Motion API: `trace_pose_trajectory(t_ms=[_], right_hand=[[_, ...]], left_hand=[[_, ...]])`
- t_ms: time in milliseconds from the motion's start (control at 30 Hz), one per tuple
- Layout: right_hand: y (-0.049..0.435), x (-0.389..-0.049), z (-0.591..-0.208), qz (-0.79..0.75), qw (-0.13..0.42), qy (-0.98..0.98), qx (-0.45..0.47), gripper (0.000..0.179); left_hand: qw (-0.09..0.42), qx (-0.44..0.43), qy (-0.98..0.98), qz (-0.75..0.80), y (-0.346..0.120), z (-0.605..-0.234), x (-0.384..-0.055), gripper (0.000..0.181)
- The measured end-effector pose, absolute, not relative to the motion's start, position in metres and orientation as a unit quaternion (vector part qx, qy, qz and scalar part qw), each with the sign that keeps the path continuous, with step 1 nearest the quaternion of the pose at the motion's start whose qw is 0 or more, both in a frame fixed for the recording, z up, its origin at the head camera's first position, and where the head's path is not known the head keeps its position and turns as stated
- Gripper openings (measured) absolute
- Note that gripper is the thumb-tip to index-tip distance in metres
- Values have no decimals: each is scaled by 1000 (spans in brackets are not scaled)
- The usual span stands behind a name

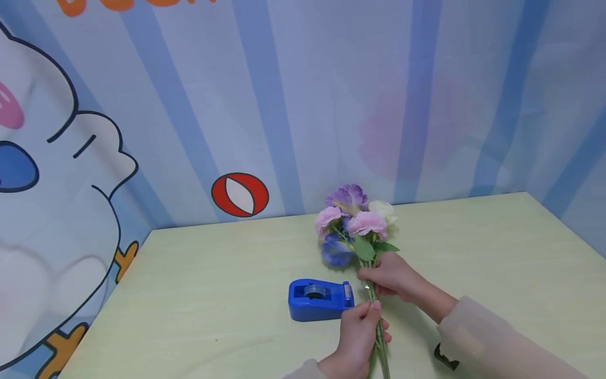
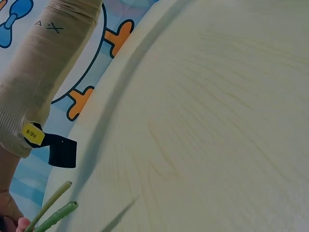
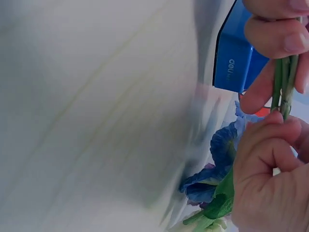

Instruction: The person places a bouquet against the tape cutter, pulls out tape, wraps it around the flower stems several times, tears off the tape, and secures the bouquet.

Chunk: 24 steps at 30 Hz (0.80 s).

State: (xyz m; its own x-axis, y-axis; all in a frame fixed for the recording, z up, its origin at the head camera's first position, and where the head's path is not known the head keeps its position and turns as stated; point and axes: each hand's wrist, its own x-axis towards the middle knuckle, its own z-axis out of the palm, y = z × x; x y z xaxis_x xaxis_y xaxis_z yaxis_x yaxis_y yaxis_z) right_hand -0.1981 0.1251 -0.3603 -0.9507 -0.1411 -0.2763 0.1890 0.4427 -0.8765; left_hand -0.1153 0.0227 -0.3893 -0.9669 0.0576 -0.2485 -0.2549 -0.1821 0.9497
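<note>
- The bunch of flowers (image 1: pixel 350 226) is held above the right half of the table (image 1: pixel 213 284), blooms toward the back edge; purple, pink and blue heads show, while a white bloom (image 1: pixel 382 210) is partly hidden behind a pink one.
- The right hand (image 1: pixel 393 276) grasps the stems (image 1: pixel 382 350) just below the leaves; some of its fingers are hidden; a small glint beside its thumb is hard to make out.
- The left hand (image 1: pixel 359 332) grips the stems lower down, fingers curled round them; the head view cuts off the stem ends, but two show in the left wrist view, where this hand is mostly out of frame.
- The blue tape dispenser (image 1: pixel 314 310), marked "deli", stands just beside the left hand, which overlaps its corner; whether they touch is unclear.
- Behind, a striped backdrop (image 1: pixel 331 105) carries orange lettering, cut off at the top.
</note>
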Motion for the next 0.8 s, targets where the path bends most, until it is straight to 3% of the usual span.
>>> trace_pose_trajectory(t_ms=[233, 400, 800], right_hand=[[133, -200, -357, -558, 222, 798, -48, 36], [137, -201, -355, -592, 270, 757, -64, 24], [137, -202, -350, -622, 319, 711, -75, 23]], left_hand=[[116, -90, 620, 770, 21, -390, -116, 24], [142, -104, 619, 766, 18, -389, -118, 24], [195, -110, 569, 791, 20, -384, -119, 26]])
